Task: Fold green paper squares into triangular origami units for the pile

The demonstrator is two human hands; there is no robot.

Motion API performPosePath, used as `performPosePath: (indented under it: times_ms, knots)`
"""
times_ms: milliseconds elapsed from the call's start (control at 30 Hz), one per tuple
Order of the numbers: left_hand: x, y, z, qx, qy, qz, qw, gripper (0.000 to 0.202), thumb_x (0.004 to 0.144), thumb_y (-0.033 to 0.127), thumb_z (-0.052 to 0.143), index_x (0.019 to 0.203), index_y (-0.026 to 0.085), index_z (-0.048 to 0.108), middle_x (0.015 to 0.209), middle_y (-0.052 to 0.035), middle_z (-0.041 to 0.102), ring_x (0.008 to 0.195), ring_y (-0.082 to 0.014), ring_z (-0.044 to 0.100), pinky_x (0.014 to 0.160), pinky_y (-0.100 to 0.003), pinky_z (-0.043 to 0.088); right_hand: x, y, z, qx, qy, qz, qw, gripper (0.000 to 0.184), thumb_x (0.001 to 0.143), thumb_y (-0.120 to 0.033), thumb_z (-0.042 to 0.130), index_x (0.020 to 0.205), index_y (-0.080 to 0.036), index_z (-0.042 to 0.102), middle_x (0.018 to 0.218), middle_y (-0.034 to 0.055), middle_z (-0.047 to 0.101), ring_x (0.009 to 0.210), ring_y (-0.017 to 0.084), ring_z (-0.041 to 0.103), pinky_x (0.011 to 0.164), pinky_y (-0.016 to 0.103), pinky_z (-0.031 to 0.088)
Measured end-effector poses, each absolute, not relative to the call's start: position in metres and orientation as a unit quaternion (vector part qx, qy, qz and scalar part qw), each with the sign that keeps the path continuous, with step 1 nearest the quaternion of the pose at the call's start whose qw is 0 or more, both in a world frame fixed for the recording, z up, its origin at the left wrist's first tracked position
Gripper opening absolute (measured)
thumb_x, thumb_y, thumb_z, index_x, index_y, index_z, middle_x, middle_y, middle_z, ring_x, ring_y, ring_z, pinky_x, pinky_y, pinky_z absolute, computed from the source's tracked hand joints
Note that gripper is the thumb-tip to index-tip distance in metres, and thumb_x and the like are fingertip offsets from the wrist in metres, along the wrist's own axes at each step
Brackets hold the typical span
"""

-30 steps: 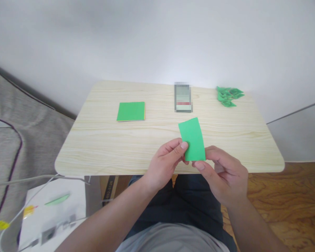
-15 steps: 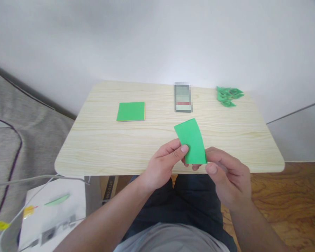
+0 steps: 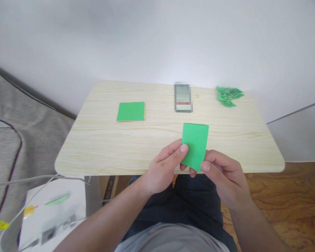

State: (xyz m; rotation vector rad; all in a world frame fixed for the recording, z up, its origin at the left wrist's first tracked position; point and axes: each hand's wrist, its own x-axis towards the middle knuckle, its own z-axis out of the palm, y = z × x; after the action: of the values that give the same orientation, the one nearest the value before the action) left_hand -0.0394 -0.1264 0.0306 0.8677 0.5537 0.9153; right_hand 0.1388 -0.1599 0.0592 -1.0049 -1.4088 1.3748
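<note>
A folded sheet of green paper (image 3: 195, 145) is held just above the front edge of the table, its long sides running away from me. My left hand (image 3: 166, 162) is closed on its left side, thumb on top and fingers underneath. At the lower right corner, my right hand (image 3: 224, 175) pinches the paper between thumb and curled fingers. Some fingertips are hidden behind the sheet.
On the pale wooden table (image 3: 94, 147) lie a stack of square paper (image 3: 131, 111) with green on top, a blurred-out phone (image 3: 183, 97) and several folded green paper pieces (image 3: 228, 96). Behind rises a white wall (image 3: 157, 42). Cables (image 3: 42, 180) run at the left.
The green paper has turned so its far end points straight ahead instead of leaning left. My right thumb has come onto its lower right corner. My left hand keeps its grip.
</note>
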Motion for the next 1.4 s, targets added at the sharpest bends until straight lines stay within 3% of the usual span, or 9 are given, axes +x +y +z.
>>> performPosePath:
  times_ms: [267,567,1400]
  knots:
    - [-0.036,-0.127,0.037,0.393,0.232,0.431,0.778,0.029,0.103,0.043,0.054,0.095,0.017,0.063,0.067,0.0029,0.046,0.062,-0.0109,0.051,0.061,-0.023,0.047,0.138,-0.158,0.065,-0.424,-0.567,0.563,0.425,0.022,0.101,-0.035,0.060,0.087,-0.021,0.071,0.086,0.0048,0.074,0.081,0.021,0.069,0.078,0.037,0.057]
    - [-0.035,-0.128,0.043,0.390,0.243,0.431,0.777,0.024,0.092,0.037,0.073,0.100,0.017,0.065,0.081,-0.0012,0.061,0.070,-0.0116,0.058,0.067,-0.024,0.051,0.139,-0.163,0.053,-0.447,-0.584,0.513,0.443,0.021,0.100,-0.032,0.061,0.085,-0.021,0.070,0.088,0.0033,0.075,0.080,0.019,0.068,0.077,0.032,0.053]
    - [-0.035,-0.128,0.040,0.410,0.250,0.433,0.763,0.024,0.088,0.032,0.078,0.098,0.016,0.063,0.078,-0.0005,0.062,0.070,-0.0118,0.058,0.069,-0.026,0.050,0.142,-0.162,0.054,-0.454,-0.577,0.523,0.432,0.022,0.103,-0.032,0.058,0.087,-0.021,0.069,0.092,0.0035,0.074,0.081,0.018,0.065,0.080,0.033,0.049]
